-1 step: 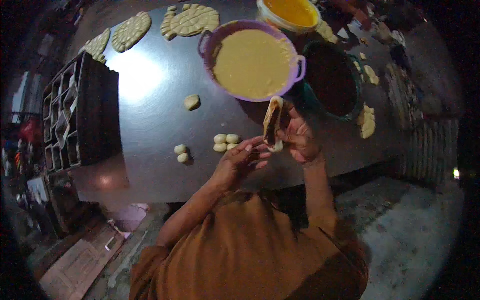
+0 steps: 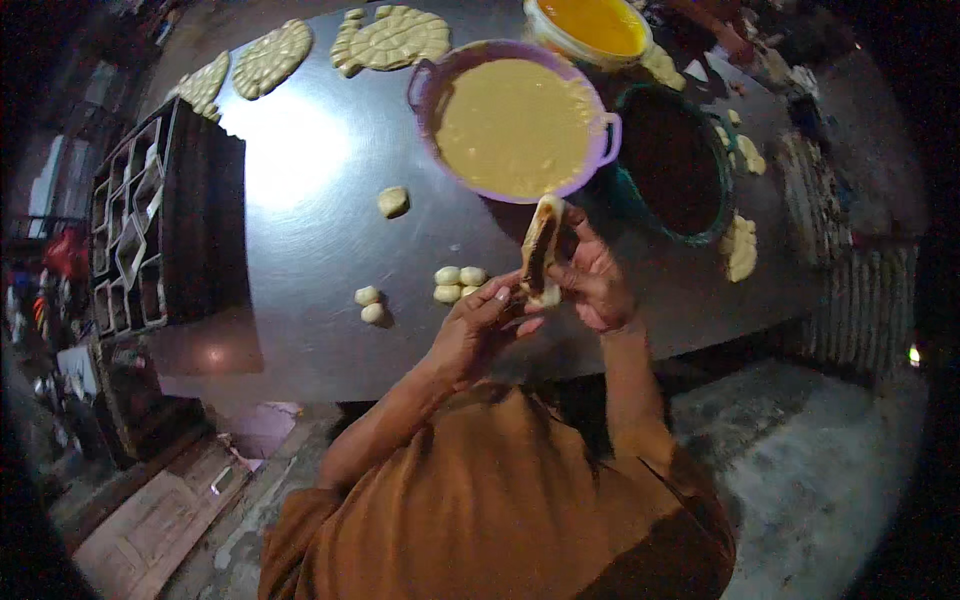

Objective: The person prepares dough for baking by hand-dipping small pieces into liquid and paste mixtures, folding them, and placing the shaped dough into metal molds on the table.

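Over the near middle of the table, my right hand (image 2: pixel 597 283) holds an opened piece of dough (image 2: pixel 543 245) with a dark brown filling along its inside. My left hand (image 2: pixel 487 318) has its thumb and forefinger closed at the near left edge of this dough, while its other fingers stand apart. Just beyond my hands stands a purple two-handled tub (image 2: pixel 428 130) full of pale yellow paste. To its right is a dark green-rimmed tub (image 2: pixel 722 215) with dark contents. Small dough balls (image 2: pixel 460 283) lie left of my left hand, with a pair of dough balls (image 2: pixel 370 305) farther left.
A lone dough lump (image 2: pixel 393 202) sits left of the purple tub. Shaped dough pieces (image 2: pixel 390 42) line the far edge, and more dough (image 2: pixel 740 248) lies at right. A white bucket (image 2: pixel 640 50) holds orange-yellow liquid. A dark compartmented crate (image 2: pixel 200 220) stands at the table's left.
The left thumb and forefinger have come in closer on the dough's edge. The whole view has shifted slightly; the right hand keeps its hold.
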Action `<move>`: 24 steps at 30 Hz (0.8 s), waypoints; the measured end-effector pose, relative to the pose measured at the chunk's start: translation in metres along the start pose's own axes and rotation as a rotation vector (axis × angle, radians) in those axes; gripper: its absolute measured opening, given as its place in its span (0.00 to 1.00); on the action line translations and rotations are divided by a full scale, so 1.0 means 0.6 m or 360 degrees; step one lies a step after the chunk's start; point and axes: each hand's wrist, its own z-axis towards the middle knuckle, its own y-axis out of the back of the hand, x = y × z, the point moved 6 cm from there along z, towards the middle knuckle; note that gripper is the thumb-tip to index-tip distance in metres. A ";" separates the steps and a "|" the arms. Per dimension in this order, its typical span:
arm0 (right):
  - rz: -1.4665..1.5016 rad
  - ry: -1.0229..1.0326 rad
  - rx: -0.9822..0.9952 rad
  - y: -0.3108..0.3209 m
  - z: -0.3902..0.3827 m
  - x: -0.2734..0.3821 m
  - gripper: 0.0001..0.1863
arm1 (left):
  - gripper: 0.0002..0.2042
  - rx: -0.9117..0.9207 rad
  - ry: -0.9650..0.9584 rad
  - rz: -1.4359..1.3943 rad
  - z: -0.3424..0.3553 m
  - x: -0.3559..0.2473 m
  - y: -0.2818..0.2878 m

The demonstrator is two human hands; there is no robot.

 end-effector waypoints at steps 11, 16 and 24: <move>0.0074 0.0116 -0.0225 -0.027 0.020 -0.093 0.34 | 0.11 -0.0259 -0.0504 -0.0213 -0.029 -0.039 0.071; -0.0866 0.0416 -0.0141 -0.034 -0.001 -0.092 0.20 | 0.09 -0.0272 -0.0627 -0.0305 -0.021 -0.071 0.069; -0.2642 0.1061 0.0424 -0.130 -0.023 -0.063 0.23 | 0.10 -0.0505 -0.0827 0.0646 -0.056 -0.106 0.074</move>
